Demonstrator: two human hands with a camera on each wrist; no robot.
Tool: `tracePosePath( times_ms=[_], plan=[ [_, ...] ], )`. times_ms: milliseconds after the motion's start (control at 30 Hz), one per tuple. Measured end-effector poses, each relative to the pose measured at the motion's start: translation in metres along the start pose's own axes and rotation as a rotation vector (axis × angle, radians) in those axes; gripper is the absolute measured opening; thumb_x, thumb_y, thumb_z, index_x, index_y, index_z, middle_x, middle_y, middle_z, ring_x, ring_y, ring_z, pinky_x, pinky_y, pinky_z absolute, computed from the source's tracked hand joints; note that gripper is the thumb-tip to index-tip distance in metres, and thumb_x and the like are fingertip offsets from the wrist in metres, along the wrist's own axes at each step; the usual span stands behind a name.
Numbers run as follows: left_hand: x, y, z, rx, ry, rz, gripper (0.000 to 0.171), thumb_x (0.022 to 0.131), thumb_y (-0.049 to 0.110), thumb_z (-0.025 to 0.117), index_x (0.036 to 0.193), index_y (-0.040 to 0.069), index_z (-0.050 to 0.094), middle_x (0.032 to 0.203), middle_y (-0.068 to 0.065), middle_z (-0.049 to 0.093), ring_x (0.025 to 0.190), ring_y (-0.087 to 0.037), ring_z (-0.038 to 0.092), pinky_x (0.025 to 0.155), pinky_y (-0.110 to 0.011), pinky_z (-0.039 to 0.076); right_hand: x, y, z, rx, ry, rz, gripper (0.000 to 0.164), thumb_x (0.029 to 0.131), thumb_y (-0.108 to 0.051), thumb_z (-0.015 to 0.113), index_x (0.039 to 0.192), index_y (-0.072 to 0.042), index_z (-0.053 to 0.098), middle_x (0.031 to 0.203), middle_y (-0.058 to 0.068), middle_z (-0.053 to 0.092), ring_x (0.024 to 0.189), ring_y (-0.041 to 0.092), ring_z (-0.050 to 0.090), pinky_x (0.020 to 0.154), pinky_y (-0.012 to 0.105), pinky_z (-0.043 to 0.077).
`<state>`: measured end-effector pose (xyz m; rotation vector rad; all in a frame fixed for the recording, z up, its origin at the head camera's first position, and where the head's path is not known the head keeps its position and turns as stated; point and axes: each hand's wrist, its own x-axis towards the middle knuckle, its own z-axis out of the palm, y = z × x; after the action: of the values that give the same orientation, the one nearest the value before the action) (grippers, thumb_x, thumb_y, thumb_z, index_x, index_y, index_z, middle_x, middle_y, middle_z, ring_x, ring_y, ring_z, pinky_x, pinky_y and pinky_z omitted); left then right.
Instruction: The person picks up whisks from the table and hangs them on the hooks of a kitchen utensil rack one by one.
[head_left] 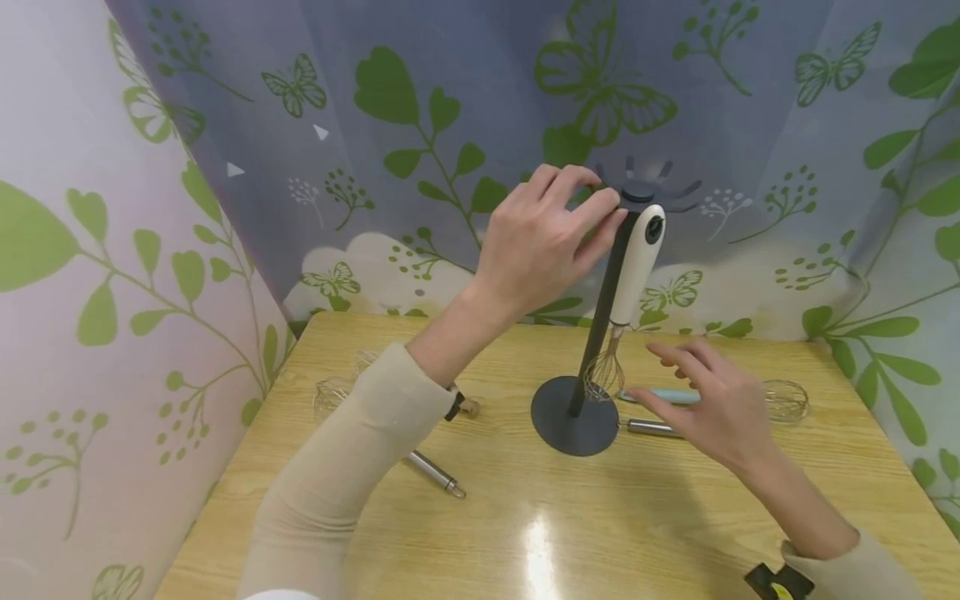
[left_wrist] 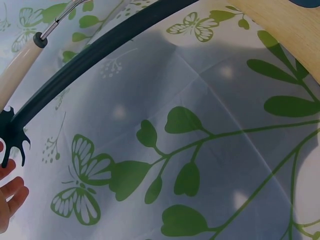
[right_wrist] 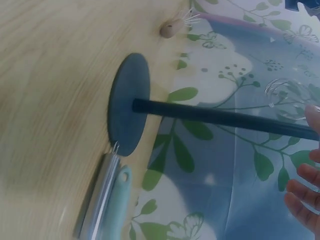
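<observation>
A dark utensil stand [head_left: 558, 433] has a round base, an upright post and a crown of hooks. From it hangs a whisk with a white handle [head_left: 637, 267], wire loops pointing down beside the post. My left hand [head_left: 536, 229] is at the crown, its bent fingertips pinching a hook [left_wrist: 21, 147] at the edge of the left wrist view; the thumb is mostly hidden. To the right of the hanging whisk, my right hand [head_left: 716, 408] has its fingers spread and holds nothing. In the right wrist view, the whisk's wires [right_wrist: 287, 97] show near its fingers.
Right of the base lie a whisk with a light-blue handle [head_left: 675, 397] and a steel-handled whisk [head_left: 652, 427], partly behind my right hand. A steel handle [head_left: 435, 475] and a wooden handle [head_left: 468, 407] show around my left forearm. Patterned cloth borders the wooden table [head_left: 480, 550].
</observation>
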<state>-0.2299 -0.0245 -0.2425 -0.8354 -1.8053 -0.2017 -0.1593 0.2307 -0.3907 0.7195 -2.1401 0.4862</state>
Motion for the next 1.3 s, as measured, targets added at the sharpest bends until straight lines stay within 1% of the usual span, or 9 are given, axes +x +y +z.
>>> tracePosePath(
  times_ms=[200,367,433,500,600,700,833,933,1300],
  plan=[
    [0.001,0.001,-0.001,0.001,-0.002,0.001,0.034,0.112,0.036,0.049,0.102,0.021,0.077,0.112,-0.004,0.076,0.097,-0.024,0.071,0.077,-0.030,0.060,-0.010,0.011,0.003,-0.030,-0.002,-0.006,0.078,0.092,-0.081,0.054,0.110,-0.009,0.079,0.085,0.007,0.071,0.062,0.023,0.064,0.043,0.021,0.035],
    [0.001,0.001,-0.001,0.001,-0.022,-0.005,0.033,0.112,0.036,0.049,0.104,0.021,0.077,0.113,-0.004,0.076,0.098,-0.024,0.071,0.077,-0.030,0.060,-0.019,0.019,0.005,-0.077,-0.065,-0.016,0.081,0.095,-0.082,0.048,0.116,-0.010,0.079,0.088,0.008,0.072,0.059,0.021,0.059,0.043,0.018,0.028],
    [0.001,0.002,-0.001,0.001,-0.023,-0.004,0.033,0.112,0.036,0.049,0.104,0.020,0.077,0.113,-0.004,0.076,0.098,-0.024,0.071,0.076,-0.030,0.060,-0.024,0.023,0.006,-0.081,-0.107,-0.008,0.079,0.096,-0.080,0.050,0.121,-0.010,0.077,0.093,0.010,0.073,0.062,0.022,0.061,0.043,0.018,0.029],
    [0.001,0.003,-0.002,0.005,-0.025,-0.003,0.033,0.112,0.036,0.049,0.104,0.021,0.077,0.113,-0.004,0.076,0.098,-0.024,0.071,0.076,-0.029,0.060,-0.028,0.026,0.006,-0.079,-0.153,0.008,0.071,0.095,-0.073,0.060,0.126,-0.011,0.076,0.097,0.011,0.074,0.068,0.025,0.065,0.045,0.021,0.035],
    [0.001,0.003,-0.002,0.010,-0.018,-0.002,0.033,0.112,0.036,0.049,0.104,0.021,0.077,0.113,-0.004,0.076,0.098,-0.023,0.071,0.075,-0.029,0.060,-0.033,0.031,0.007,-0.083,-0.213,0.020,0.062,0.087,-0.057,0.078,0.130,-0.012,0.074,0.103,0.012,0.073,0.079,0.030,0.070,0.048,0.029,0.045],
    [0.000,0.004,-0.002,0.013,-0.018,-0.002,0.032,0.112,0.036,0.049,0.104,0.022,0.077,0.113,-0.004,0.076,0.098,-0.023,0.071,0.075,-0.030,0.060,-0.039,0.036,0.010,-0.094,-0.247,0.009,0.061,0.079,-0.044,0.086,0.131,-0.012,0.073,0.104,0.012,0.073,0.085,0.031,0.070,0.053,0.037,0.052],
    [0.000,0.004,-0.002,0.013,-0.016,-0.002,0.032,0.112,0.036,0.049,0.104,0.022,0.077,0.114,-0.004,0.076,0.097,-0.023,0.072,0.075,-0.029,0.060,-0.046,0.043,0.013,-0.082,-0.267,-0.012,0.062,0.077,-0.039,0.088,0.130,-0.011,0.073,0.106,0.013,0.073,0.088,0.033,0.071,0.059,0.045,0.057],
    [-0.001,0.004,-0.001,0.013,-0.011,-0.001,0.033,0.112,0.036,0.048,0.104,0.022,0.077,0.113,-0.004,0.076,0.096,-0.023,0.071,0.074,-0.029,0.060,-0.050,0.047,0.015,-0.078,-0.279,-0.006,0.062,0.075,-0.038,0.089,0.130,-0.011,0.073,0.105,0.013,0.074,0.088,0.033,0.072,0.059,0.045,0.057],
    [0.000,0.003,-0.001,0.008,-0.004,-0.001,0.032,0.112,0.036,0.049,0.104,0.022,0.077,0.113,-0.004,0.076,0.095,-0.023,0.071,0.073,-0.029,0.059,-0.068,0.063,0.024,-0.078,-0.390,-0.010,0.061,0.085,-0.049,0.083,0.133,-0.015,0.071,0.107,0.010,0.073,0.084,0.027,0.069,0.054,0.031,0.048]
  ],
)
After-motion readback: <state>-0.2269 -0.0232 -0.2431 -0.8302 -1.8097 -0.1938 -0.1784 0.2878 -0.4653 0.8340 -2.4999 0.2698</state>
